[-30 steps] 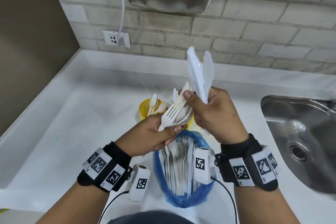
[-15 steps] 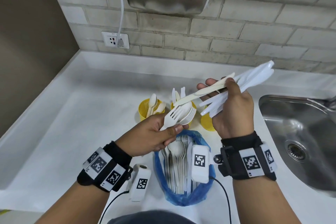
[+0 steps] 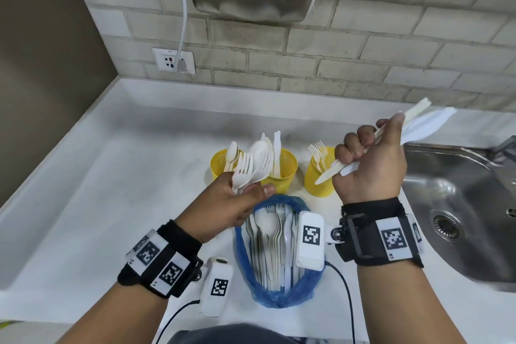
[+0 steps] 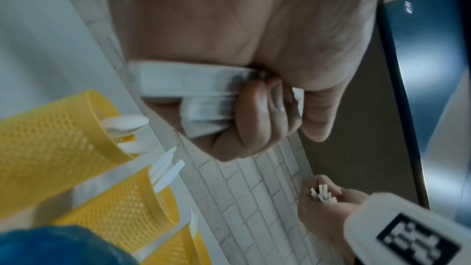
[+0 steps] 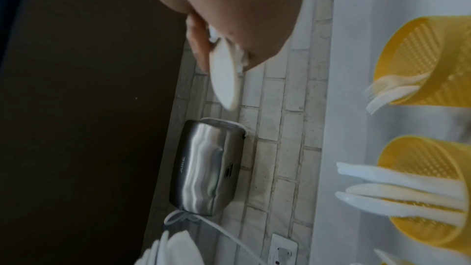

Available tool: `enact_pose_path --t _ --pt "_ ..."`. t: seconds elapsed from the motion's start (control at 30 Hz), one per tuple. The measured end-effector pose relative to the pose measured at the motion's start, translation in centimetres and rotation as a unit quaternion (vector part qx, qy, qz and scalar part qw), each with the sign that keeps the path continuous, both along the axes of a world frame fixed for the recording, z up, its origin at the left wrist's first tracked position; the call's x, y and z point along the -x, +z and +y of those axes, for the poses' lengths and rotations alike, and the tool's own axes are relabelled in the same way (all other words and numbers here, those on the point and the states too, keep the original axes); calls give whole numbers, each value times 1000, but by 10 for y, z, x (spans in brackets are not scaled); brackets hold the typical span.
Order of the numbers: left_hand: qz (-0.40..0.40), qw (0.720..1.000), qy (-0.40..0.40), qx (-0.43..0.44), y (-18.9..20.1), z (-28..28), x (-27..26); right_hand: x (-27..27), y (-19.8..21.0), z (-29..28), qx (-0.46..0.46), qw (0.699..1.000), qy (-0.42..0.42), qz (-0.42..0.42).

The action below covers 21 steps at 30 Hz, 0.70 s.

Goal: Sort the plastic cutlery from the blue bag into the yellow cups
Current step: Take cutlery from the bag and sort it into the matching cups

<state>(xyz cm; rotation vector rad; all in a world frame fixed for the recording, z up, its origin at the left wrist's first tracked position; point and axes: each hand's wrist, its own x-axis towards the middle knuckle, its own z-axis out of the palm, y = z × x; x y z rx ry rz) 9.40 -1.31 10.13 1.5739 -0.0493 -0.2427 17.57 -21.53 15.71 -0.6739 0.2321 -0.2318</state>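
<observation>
On the white tabletop [image 3: 111, 204], the left hand [image 3: 226, 204] grips a bundle of forks and spoons [image 3: 251, 167] above the open blue bag [image 3: 279, 290], which lies flat holding more cutlery. Behind the bag stand three yellow cups [image 3: 282, 173] in a row, holding spoons, knives and forks in that order. The right hand [image 3: 371, 170] clenches several knives [image 3: 418, 126] raised near the sink [image 3: 460, 204].

You're looking at matt white plastic cutlery [image 3: 252, 167], perforated yellow plastic cups [image 3: 318, 181], a thin crinkled blue plastic bag [image 3: 282, 292], a brushed metal sink [image 3: 458, 193], and a smooth white counter [image 3: 111, 190].
</observation>
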Motion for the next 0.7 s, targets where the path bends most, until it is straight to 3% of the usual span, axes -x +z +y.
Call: enact_pose_path --t 0.17,0.3,0.4,0.53,0.7 --pt "51 992 27 108 -1 -14 5 23 13 15 117 990 17 -75" --pt "137 965 49 219 1 -23 4 35 13 35 216 967 19 -133" --pt "180 941 42 285 -1 -26 4 42 6 48 262 952 75 -136" --pt "195 915 47 351 -1 -26 3 58 -20 65 364 916 79 -148" --pt "198 905 33 374 1 -24 2 64 -46 76 413 892 129 -128"
